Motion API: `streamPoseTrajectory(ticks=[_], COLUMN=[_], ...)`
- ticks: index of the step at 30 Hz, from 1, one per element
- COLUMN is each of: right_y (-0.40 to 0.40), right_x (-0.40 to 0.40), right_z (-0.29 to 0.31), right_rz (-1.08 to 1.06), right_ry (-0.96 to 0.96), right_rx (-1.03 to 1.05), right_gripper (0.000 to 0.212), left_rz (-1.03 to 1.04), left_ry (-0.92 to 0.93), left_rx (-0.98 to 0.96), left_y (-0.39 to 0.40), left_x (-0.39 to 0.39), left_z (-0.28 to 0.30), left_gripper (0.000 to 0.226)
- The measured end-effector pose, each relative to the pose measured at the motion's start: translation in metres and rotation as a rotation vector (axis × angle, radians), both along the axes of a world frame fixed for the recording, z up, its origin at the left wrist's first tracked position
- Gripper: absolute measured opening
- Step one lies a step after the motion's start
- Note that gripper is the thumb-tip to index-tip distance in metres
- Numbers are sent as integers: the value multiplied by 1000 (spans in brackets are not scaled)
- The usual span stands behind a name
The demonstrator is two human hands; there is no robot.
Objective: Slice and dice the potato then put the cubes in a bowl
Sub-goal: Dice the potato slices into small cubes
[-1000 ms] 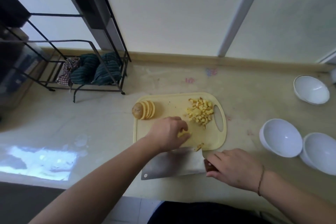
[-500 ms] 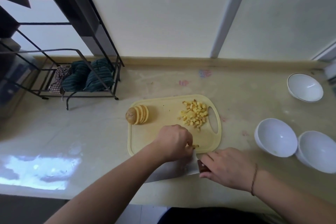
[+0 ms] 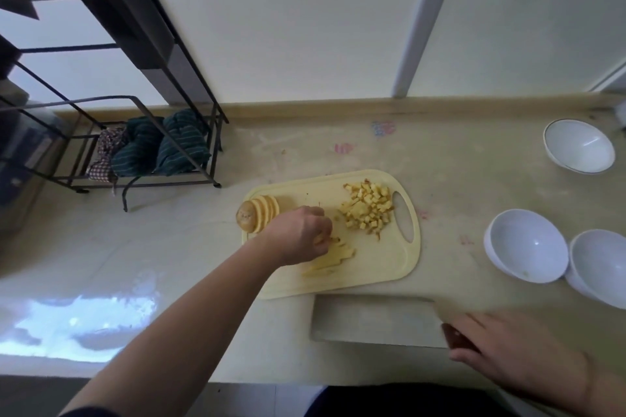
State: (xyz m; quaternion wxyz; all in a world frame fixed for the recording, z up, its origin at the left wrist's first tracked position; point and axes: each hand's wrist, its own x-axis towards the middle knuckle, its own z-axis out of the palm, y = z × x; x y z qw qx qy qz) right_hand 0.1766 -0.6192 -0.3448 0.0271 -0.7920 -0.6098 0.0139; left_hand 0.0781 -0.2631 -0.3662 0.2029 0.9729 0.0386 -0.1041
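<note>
A pale yellow cutting board [image 3: 379, 261] lies on the counter. At its left end stands a stack of potato slices [image 3: 262, 213] with the skin-covered end piece. A pile of potato cubes [image 3: 367, 210] sits near the board's handle hole. Potato strips [image 3: 333, 259] lie in the middle of the board, and my left hand [image 3: 301, 234] rests on their far end with curled fingers holding them. A cleaver [image 3: 372, 320] lies flat on the counter in front of the board. My right hand [image 3: 508, 352] covers its dark handle.
Two white bowls [image 3: 526, 244] [image 3: 599, 264] stand side by side to the right of the board, and a third white bowl [image 3: 579, 145] sits further back. A black wire rack [image 3: 142, 159] with folded cloths stands at the back left. The counter's front edge runs just below the cleaver.
The cleaver has come off the board and now lies flat on the counter, further right. My left hand has moved back onto the board, and the cut strips now show beside it.
</note>
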Motion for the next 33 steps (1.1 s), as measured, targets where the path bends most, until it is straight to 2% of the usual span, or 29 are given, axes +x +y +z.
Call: streamPoseTrajectory(ticks=[4, 7, 8, 11, 14, 19, 27, 30, 33], right_y=[-28, -13, -6, 24, 49, 79, 81, 87, 91], right_x=[3, -8, -12, -31, -41, -51, -57, -58, -62], right_z=[23, 36, 34, 28, 15, 10, 12, 10, 9], right_rz=[-307, -372, -388, -599, -664, -719, -771, -769, -744], right_ry=[213, 348, 447, 937, 1161, 1160, 1063, 1077, 1044], right_rx=[-34, -22, 9, 79, 128, 153, 182, 163, 138], right_gripper=[46, 32, 31, 50, 47, 40, 33, 33, 32], left_rz=[-9, -35, -33, 29, 120, 303, 240, 228, 258], left_ry=[-2, 74, 88, 74, 79, 34, 13, -25, -50], left_rx=[-33, 43, 70, 65, 42, -47, 3, -47, -138], left_y=[-3, -11, -14, -21, -28, -42, -35, -32, -30], left_x=[-13, -24, -27, -34, -38, -41, -57, -58, -59], left_z=[-2, -1, -1, -4, -9, -18, -20, -21, -26], left_gripper=[40, 65, 70, 70, 68, 64, 85, 82, 70])
